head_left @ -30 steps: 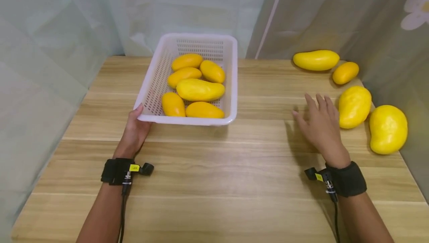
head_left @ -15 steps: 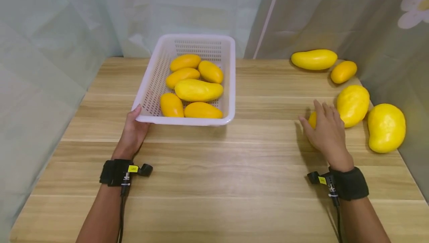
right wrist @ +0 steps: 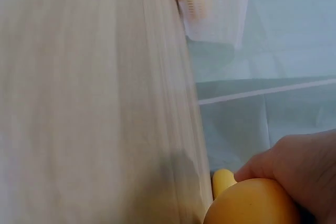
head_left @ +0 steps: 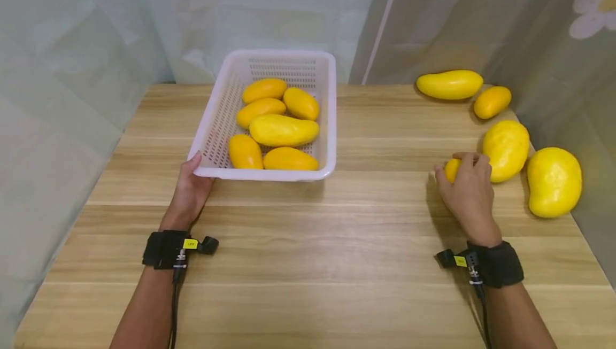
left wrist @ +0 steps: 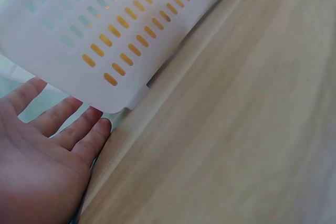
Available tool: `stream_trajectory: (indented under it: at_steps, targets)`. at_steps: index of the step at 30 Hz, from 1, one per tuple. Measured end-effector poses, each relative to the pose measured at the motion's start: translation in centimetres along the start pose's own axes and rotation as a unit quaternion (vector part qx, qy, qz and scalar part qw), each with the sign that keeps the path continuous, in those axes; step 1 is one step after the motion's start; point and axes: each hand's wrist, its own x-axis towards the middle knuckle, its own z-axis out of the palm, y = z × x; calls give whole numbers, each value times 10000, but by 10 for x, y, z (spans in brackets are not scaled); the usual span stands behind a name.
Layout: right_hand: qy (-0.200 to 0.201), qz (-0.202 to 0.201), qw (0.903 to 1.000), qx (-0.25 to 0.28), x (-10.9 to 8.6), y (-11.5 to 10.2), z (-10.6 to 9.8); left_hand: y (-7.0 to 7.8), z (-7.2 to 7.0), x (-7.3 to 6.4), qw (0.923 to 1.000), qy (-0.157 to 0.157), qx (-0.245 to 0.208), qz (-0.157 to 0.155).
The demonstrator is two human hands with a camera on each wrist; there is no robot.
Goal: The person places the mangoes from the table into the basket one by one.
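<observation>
Six mangoes [head_left: 284, 130] lie in one basket [head_left: 262, 174], five outside

Soft light, pale glare on the tabletop [head_left: 353, 234], faint shadows, right wrist view blurry

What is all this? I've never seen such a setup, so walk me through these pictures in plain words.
There is no robot here: you see a person's left hand and right hand, both bare. Each wrist wears a black strap carrying a small camera. The wide picture looks down from a camera on the head; the two close ones come from the wrists.

On a pale wood-grain tabletop stands a white, rectangular, slotted plastic basket with six smooth, yellow-to-orange, mango-shaped fruits inside. Four loose yellow fruits lie toward the right side.

The left hand holds the basket at its near left corner. The right hand grips a small orange-yellow oval fruit; whether it is lifted is hard to tell.
</observation>
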Motion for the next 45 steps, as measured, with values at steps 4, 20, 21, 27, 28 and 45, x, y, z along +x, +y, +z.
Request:
stream_trajectory:
  at_steps: [4,20,21,27,28,45]
  targets:
    - [-173,26,9998,-23,-1,0,-1,-1,-1,-2,10000,8,46,-22]
    - [101,248,9941,1055,-1,5,-2,1,-1,-5,9996,150,167,-175]
    - [129,242,9939,1072,-1,5,-2,2,-1,-5,9996,141,163,-170]
    - [36,79,9972,748,-2,6,-5,3,1,-4,9997,100,161,-161]
    - [-10,51,9980,635,-3,6,-5,3,1,-4,9997,104,158,-166]
    - [-460,60,9989,12,-8,9,-10,3,1,-4,9998,48,147,-134]
